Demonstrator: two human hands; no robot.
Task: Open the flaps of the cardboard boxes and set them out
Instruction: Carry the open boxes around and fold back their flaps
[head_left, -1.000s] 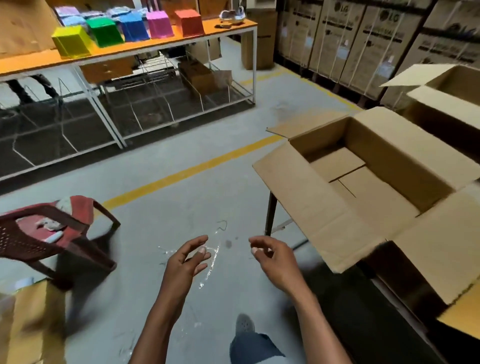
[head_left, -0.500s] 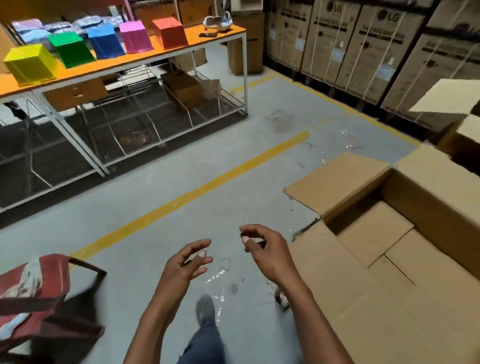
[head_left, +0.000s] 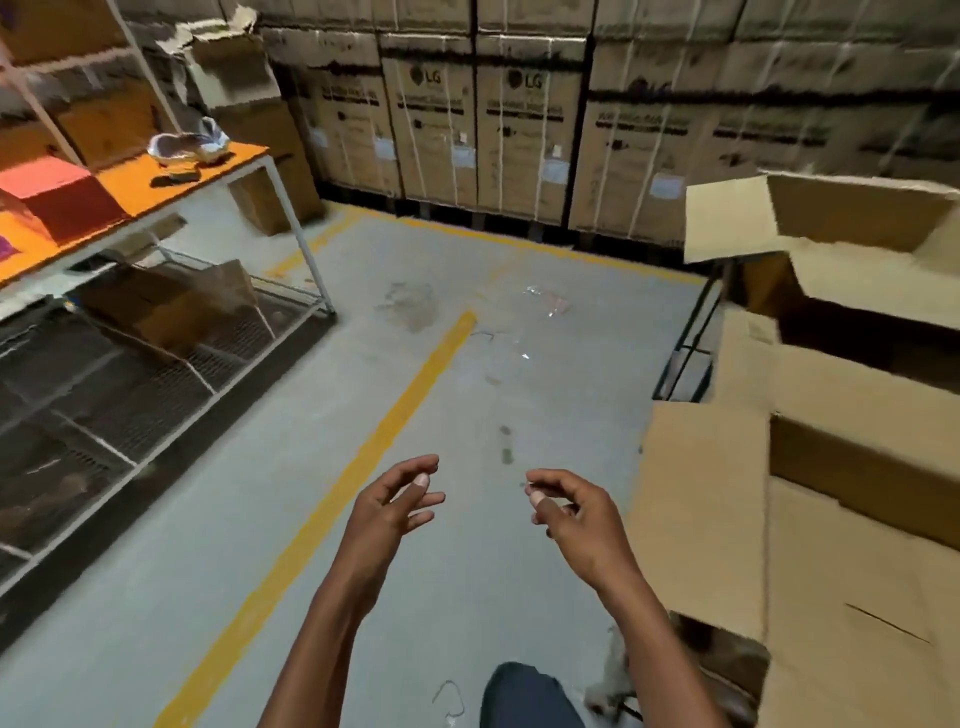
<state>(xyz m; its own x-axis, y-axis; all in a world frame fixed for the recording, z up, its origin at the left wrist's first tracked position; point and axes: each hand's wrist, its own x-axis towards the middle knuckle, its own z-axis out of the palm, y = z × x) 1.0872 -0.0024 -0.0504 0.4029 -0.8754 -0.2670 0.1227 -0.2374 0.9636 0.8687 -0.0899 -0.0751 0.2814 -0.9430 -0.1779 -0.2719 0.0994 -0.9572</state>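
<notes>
Two brown cardboard boxes with their flaps spread stand along the right side. The nearer box (head_left: 852, 519) has a wide flap hanging toward me. The farther box (head_left: 852, 234) sits behind it with a flap sticking out to the left. My left hand (head_left: 389, 514) and my right hand (head_left: 576, 519) hover over the grey floor in front of me, fingers loosely curled and apart, holding nothing. My right hand is just left of the nearer box's flap and does not touch it.
An orange-topped table (head_left: 171, 182) with wire shelving below runs along the left, bearing a red box (head_left: 57, 200). Stacked printed cartons (head_left: 519, 130) line the back wall. A yellow floor line (head_left: 374, 452) crosses the floor. Clear tape scraps (head_left: 540, 306) lie ahead.
The view has swung right and forward: the red chair has left the frame, the stacked cartons fill the back, and the open boxes now sit at the right edge. Both hands stay empty.
</notes>
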